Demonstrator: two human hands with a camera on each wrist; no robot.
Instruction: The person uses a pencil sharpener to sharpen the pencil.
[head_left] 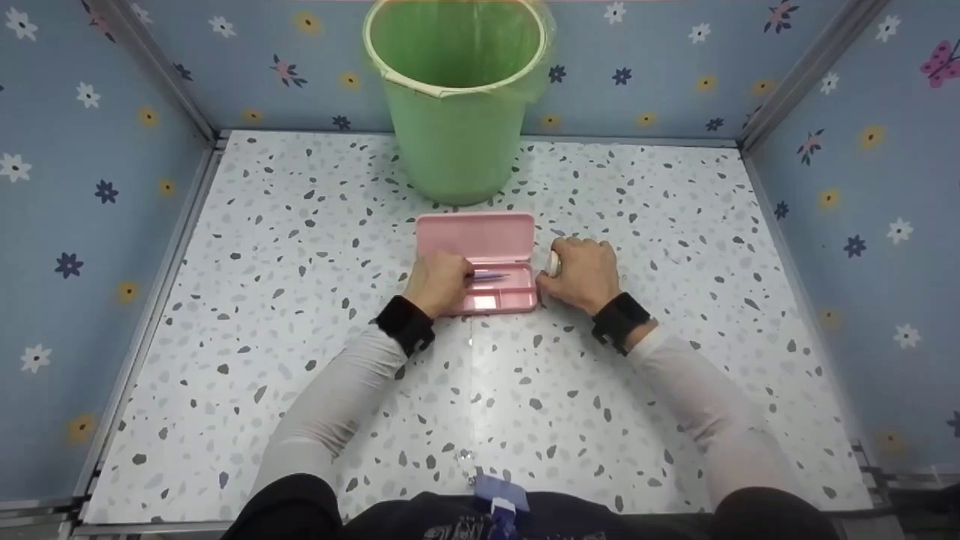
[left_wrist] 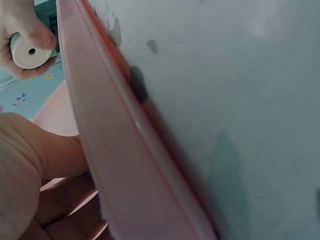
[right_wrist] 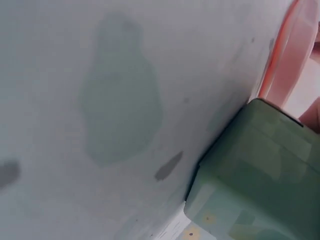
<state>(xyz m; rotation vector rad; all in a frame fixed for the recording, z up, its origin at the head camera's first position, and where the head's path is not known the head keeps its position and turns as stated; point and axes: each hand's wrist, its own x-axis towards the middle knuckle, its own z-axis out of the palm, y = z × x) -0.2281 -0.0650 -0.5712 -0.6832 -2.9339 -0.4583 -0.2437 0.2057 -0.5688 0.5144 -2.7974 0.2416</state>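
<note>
A pink pencil case (head_left: 475,234) lies with its lid raised toward the back. My left hand (head_left: 441,281) reaches over its left part and pinches a slim purple pen (head_left: 489,277), which points right inside the tray. In the left wrist view, the case's front wall (left_wrist: 115,135) hides the fingertips of the left hand (left_wrist: 30,170). Just right of the case, my right hand (head_left: 586,274) grips a white round-ended object (left_wrist: 31,51) with a small dark hole in its centre. Most of that object is covered by the fingers.
A tall green bin (head_left: 459,142) with a liner stands behind the case. The speckled table (head_left: 300,247) has blue flowered panels (head_left: 277,45) on three sides. A glossy green block-like shape (right_wrist: 265,175) fills the lower right of the right wrist view.
</note>
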